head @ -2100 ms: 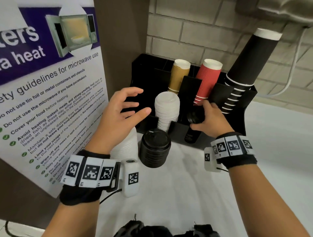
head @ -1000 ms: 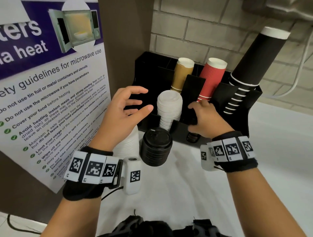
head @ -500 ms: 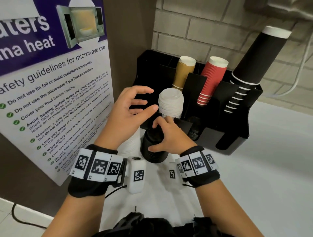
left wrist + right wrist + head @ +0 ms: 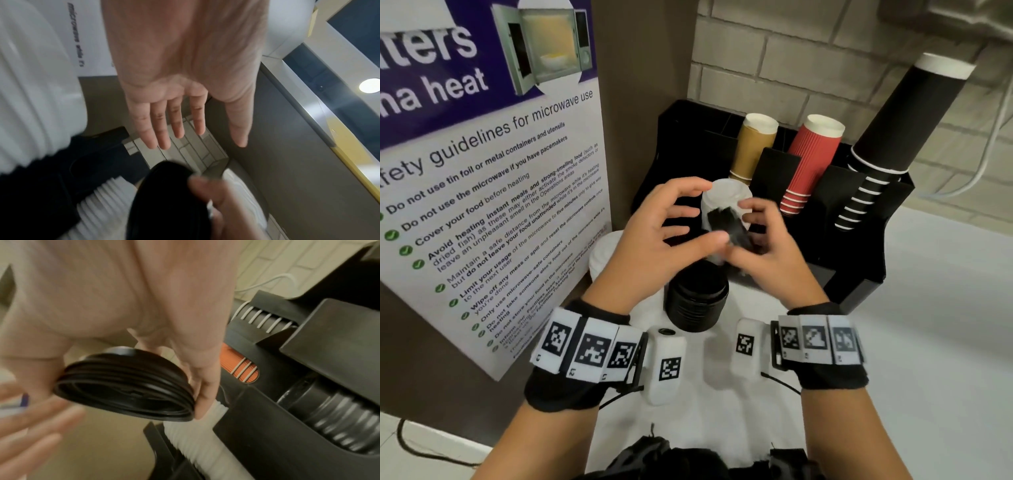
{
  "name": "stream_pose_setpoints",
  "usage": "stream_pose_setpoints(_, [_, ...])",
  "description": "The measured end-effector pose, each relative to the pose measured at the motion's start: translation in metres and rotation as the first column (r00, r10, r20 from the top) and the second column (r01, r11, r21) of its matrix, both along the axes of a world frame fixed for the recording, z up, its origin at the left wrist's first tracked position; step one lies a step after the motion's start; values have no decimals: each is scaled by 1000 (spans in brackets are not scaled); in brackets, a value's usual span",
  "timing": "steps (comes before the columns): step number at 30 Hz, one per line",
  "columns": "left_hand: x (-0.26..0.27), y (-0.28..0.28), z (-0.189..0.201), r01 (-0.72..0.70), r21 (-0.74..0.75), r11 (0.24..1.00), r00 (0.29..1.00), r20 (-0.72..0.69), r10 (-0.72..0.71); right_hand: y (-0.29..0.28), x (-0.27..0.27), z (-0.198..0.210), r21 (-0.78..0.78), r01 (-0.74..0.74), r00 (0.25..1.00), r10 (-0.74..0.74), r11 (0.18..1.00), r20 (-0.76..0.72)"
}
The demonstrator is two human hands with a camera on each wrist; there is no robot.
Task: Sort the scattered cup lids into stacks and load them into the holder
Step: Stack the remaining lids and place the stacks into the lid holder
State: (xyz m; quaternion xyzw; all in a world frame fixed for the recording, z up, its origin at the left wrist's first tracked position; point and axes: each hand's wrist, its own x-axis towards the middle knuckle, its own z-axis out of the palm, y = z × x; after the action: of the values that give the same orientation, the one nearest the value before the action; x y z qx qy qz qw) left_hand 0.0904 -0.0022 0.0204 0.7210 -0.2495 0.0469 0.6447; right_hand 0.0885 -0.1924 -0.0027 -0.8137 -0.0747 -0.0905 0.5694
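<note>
Head view: blurred black lid pinched in right hand, its top hidden; left hand spread, empty.

You have two hands up: your left hand and your right hand. There are three stacks of cups in the one black holder: one tan stack, one red stack and one tall black stack. You can see two stacks of white lids, and two stacks of black lids. One poster is on your left.
</note>
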Motion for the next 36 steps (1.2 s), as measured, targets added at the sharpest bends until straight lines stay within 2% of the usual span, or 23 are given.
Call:
stream_pose_setpoints(3, [-4,-11,-8,80,29,996,996,-28,-79,-9,-9,8,243,-58,998,61,968,-6])
stream_pose_setpoints(7, [-8,-23,-19,161,-30,987,974,-156,-164,-11,-19,6,394,-113,985,154,912,-75])
stream_pose_setpoints(12, [-11,-26,-24,211,-139,968,957,-171,-233,-4,-29,7,355,-133,983,168,925,-69])
stream_pose_setpoints(19, [-12,-20,-24,206,-111,972,961,-166,-222,-16,-37,14,317,-271,951,304,909,-58])
stream_pose_setpoints(25, [-13,-23,-22,245,-145,959,952,-154,-266,-23,-38,18,339,-250,958,282,907,-46])
stream_pose_setpoints(33, [-11,-26,-23,228,-66,971,969,-85,-233,-23,-38,14,319,-231,965,258,919,-43])
stream_pose_setpoints(36, [-9,-27,-24,250,-75,965,961,-107,-257,-25,-39,15,304,-205,972,229,930,-45])
